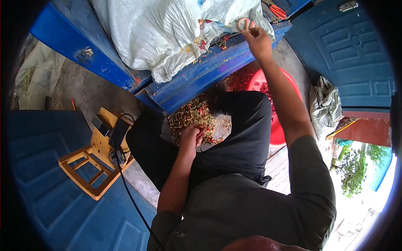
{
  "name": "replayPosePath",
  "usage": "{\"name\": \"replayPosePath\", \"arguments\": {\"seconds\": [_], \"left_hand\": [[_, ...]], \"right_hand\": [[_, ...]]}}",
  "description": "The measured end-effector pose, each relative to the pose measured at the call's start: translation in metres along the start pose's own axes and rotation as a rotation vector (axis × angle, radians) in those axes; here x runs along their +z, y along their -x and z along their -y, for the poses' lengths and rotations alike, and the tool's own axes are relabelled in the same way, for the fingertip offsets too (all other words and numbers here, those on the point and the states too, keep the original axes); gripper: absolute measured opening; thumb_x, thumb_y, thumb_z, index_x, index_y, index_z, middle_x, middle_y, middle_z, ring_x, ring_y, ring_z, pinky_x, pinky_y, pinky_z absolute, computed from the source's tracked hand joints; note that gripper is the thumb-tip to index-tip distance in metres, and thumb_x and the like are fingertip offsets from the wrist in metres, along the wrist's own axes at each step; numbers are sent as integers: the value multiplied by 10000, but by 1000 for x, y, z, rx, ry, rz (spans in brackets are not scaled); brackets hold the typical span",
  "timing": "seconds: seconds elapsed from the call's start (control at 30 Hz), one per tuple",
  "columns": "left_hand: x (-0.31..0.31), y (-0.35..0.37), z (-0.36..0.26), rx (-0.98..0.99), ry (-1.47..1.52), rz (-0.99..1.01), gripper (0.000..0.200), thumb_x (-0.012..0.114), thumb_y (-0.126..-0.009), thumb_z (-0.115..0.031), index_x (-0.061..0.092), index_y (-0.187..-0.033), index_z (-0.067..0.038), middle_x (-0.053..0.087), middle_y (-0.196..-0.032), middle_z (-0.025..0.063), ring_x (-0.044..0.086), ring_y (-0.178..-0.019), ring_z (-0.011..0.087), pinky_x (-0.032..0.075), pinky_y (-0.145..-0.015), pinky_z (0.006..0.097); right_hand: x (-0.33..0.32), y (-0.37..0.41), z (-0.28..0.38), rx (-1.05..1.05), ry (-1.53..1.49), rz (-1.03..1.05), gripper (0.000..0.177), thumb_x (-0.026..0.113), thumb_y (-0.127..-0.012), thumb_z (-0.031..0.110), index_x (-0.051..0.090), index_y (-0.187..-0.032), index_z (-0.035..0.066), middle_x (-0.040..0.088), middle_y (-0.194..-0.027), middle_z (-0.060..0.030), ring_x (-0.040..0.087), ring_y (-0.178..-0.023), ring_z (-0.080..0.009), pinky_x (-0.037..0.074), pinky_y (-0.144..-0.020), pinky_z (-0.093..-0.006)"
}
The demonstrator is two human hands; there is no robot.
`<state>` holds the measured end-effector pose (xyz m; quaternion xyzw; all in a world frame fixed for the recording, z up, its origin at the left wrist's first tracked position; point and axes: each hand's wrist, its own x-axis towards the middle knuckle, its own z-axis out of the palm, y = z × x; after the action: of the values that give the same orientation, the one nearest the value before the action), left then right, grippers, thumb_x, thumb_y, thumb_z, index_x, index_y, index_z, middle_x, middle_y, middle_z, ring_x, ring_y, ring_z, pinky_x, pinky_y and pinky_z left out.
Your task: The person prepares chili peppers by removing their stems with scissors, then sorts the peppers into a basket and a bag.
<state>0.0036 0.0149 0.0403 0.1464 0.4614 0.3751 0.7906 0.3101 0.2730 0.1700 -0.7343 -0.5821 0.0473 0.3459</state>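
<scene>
My right hand point(258, 44) is raised at the edge of the blue bench, its fingers closed on the pinkish handles of a pair of scissors point(244, 24); the blades are not visible. White woven sacking point(155, 33) lies beside it, with red scraps and yellow seeds on the bench edge. Low between my knees, my left hand point(192, 136) is held over a heap of dry stems and red bits point(190, 115). Its fingers are curled together, and whatever they may hold is too small to name.
A red basin point(277, 133) with dark red pieces stands beyond my right knee. Orange-handled scissors point(278, 12) lie at the top. A wooden chair point(94, 171) with black devices and a cable is at left. A crumpled sack point(325, 104) rests near the blue door point(356, 54).
</scene>
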Motion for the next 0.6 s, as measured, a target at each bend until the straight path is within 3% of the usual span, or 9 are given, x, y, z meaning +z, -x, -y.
{"name": "replayPosePath", "arguments": {"seconds": [0.1,0.2,0.27,0.33,0.37,0.4,0.47,0.53,0.6], "left_hand": [[-2,0,-2,-16,3,-27,205,475,-891,-87,626,-1014,-25,620,-735,39,463,-496,59,337,-415,207],[-3,3,-6,-20,2,-56,206,476,-896,-88,629,-1018,-25,621,-736,41,457,-489,56,331,-410,206],[-6,3,-4,14,14,-49,206,472,-903,-90,635,-1014,-28,618,-734,37,454,-486,53,329,-409,207],[-6,3,-5,5,8,-36,212,469,-899,-98,618,-1028,-22,612,-752,43,460,-510,65,327,-428,220],[-5,4,-6,-2,-5,-20,221,465,-894,-106,602,-1043,-16,605,-770,49,467,-533,76,324,-448,233],[-5,4,-8,-11,6,-25,221,465,-894,-106,602,-1043,-16,605,-770,49,467,-533,76,324,-448,233],[-3,5,-11,-19,-27,-11,213,478,-903,-127,615,-1022,-15,604,-774,43,465,-534,74,319,-455,230],[2,7,-13,-20,2,-58,219,491,-910,-148,632,-1015,-16,601,-774,32,469,-548,67,311,-462,226],[-1,9,-12,1,0,-11,233,489,-914,-148,643,-1034,-21,600,-760,18,476,-575,57,320,-480,221]], "right_hand": [[11,-48,-8,91,216,32,661,722,-789,518,662,-1150,-33,707,-1089,-232,694,-1027,-337,529,-908,-411],[27,-74,-41,145,404,127,744,728,-733,573,660,-1170,-25,697,-1132,-240,671,-1092,-358,519,-933,-423],[28,-84,-51,115,429,92,733,754,-702,557,675,-1138,-27,714,-1073,-230,700,-1006,-357,534,-892,-420],[16,-97,-61,160,474,414,705,761,-698,547,693,-1101,-28,731,-959,-194,724,-845,-306,554,-776,-384],[12,-97,-69,253,350,484,596,764,-741,498,714,-1044,-13,717,-825,-115,689,-687,-206,518,-625,-331],[4,-92,-77,253,359,497,596,764,-741,498,714,-1044,-13,717,-825,-115,689,-687,-206,518,-625,-331],[-13,-59,-84,466,-217,557,442,714,-841,414,703,-1044,21,684,-802,-55,623,-646,-118,451,-564,-276],[-39,9,-45,465,-508,500,294,670,-877,350,699,-972,73,653,-819,-10,613,-687,-93,443,-584,-248],[-50,57,-62,335,-495,661,307,623,-944,314,657,-1061,32,647,-829,-19,619,-700,-95,447,-594,-216]]}}
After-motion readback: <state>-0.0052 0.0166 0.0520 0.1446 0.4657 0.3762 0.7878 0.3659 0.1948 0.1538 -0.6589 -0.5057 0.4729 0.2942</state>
